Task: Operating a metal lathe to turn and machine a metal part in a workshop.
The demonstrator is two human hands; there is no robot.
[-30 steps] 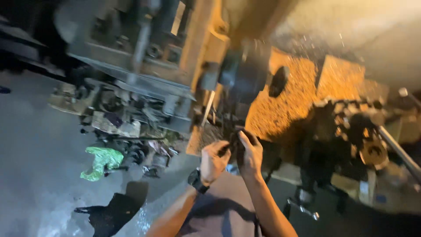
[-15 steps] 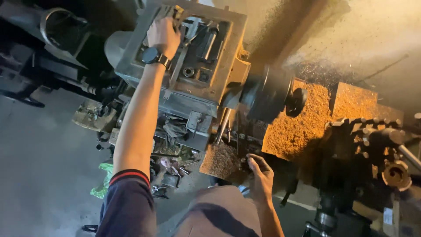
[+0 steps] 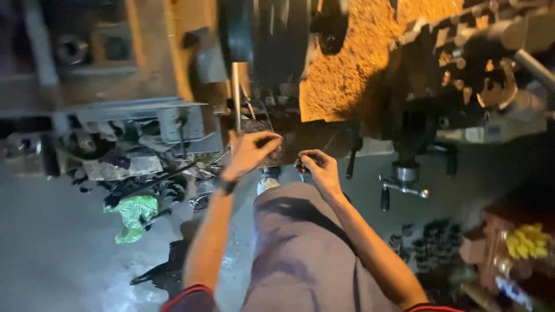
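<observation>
My left hand [image 3: 251,151] rests its bent fingers on the front edge of a dirty tray [image 3: 292,141] under the lathe's dark chuck [image 3: 272,34]. A black watch [image 3: 226,185] is on that wrist. My right hand [image 3: 318,167] is just to the right, a little lower, with thumb and fingertips pinched on a small dark piece I cannot make out. An upright metal rod [image 3: 236,95] stands just above the left hand. A heap of metal shavings [image 3: 347,75], lit orange, fills the lathe bed behind.
Clutter of dark metal parts [image 3: 133,167] and a green plastic bag [image 3: 134,214] lie on the floor at left. A crank handle [image 3: 402,182] sticks out at right. Several dark round parts [image 3: 428,245] and something yellow [image 3: 529,242] sit low right. My shoe [image 3: 267,184] is below the hands.
My left hand has come down from the top of the lathe's headstock to the tray beside my right hand. The view has tilted downward and closer.
</observation>
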